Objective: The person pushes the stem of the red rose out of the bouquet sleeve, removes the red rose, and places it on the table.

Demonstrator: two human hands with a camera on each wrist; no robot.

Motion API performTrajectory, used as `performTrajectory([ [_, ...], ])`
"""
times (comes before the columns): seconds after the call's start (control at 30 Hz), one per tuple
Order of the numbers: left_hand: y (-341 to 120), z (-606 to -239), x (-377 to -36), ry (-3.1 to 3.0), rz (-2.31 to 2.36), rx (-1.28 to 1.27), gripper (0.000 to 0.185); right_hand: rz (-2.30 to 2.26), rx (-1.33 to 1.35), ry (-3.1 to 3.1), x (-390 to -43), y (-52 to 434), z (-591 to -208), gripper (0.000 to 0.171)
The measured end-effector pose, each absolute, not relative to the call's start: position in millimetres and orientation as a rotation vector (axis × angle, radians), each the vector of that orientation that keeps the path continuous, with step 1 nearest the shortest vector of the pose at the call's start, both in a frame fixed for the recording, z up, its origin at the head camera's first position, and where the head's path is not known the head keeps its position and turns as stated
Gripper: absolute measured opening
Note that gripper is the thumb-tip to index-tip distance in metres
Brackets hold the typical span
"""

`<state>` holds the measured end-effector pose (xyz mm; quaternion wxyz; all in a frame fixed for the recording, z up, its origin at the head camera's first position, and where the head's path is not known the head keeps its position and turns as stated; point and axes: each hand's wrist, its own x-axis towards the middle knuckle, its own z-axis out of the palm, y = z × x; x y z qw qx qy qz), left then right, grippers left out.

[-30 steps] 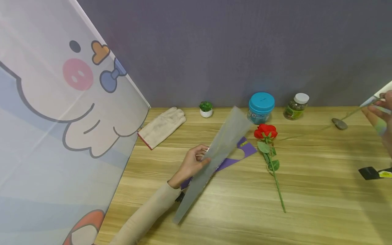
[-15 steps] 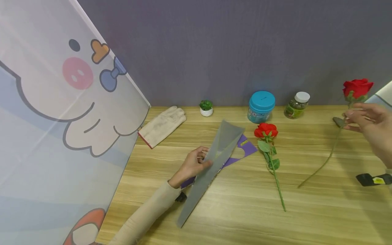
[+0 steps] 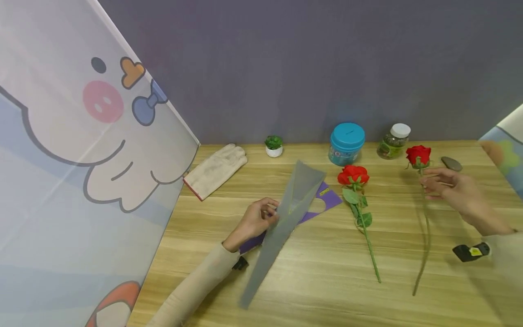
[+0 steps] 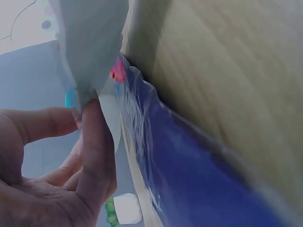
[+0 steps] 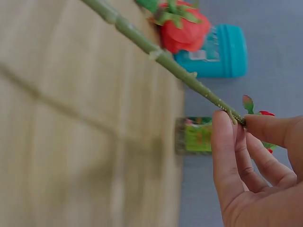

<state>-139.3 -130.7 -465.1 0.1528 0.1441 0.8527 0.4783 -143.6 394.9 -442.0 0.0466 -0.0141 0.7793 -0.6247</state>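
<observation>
- Left hand (image 3: 255, 220): thumb and fingers pinching the edge of a grey translucent cone-shaped plastic flower sleeve (image 3: 282, 222) near its middle; beige sleeve on the forearm.
- Grey flower sleeve: wide mouth toward the wall, pointed tip toward the near edge, lying diagonally on the light wooden tabletop (image 3: 327, 290).
- Purple flat wrapping sheet with a yellow label (image 3: 327, 196): under the grey sleeve, flat on the tabletop, showing on both sides of it.
- Right hand (image 3: 449, 188): fingertips pinching the thin green stem of a red artificial rose (image 3: 418, 155) just below the bloom; stem hanging down toward the near edge, held over the right part of the tabletop.
- Second red artificial rose with green leaves (image 3: 353, 175): lying loose on the tabletop between the purple sheet and the held rose, bloom toward the wall.
- Teal round lidded tub (image 3: 346, 143): at the back, beside the wall.
- Small jar with white cap and green label (image 3: 393, 141): just right of the tub.
- Tiny green potted plant in a white pot (image 3: 273, 146): at the back, left of the tub.
- White cloth work glove with red cuff edge (image 3: 215, 169): back left.
- Grey pebble (image 3: 451, 163): back right.
- Cartoon-printed cloth screen (image 3: 81, 159): standing along the left side.
</observation>
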Motion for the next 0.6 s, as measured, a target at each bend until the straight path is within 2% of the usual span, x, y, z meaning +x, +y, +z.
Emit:
performTrajectory([
  [0.17, -130, -466, -139, 2.43, 1.364, 0.395, 0.035, -1.927, -0.049, 2.283, -143, 389, -459, 0.039],
  [0.6, -132, -463, -137, 2.35, 1.358, 0.399, 0.045, -1.762, 0.137, 2.337, -152, 379, -485, 0.022],
])
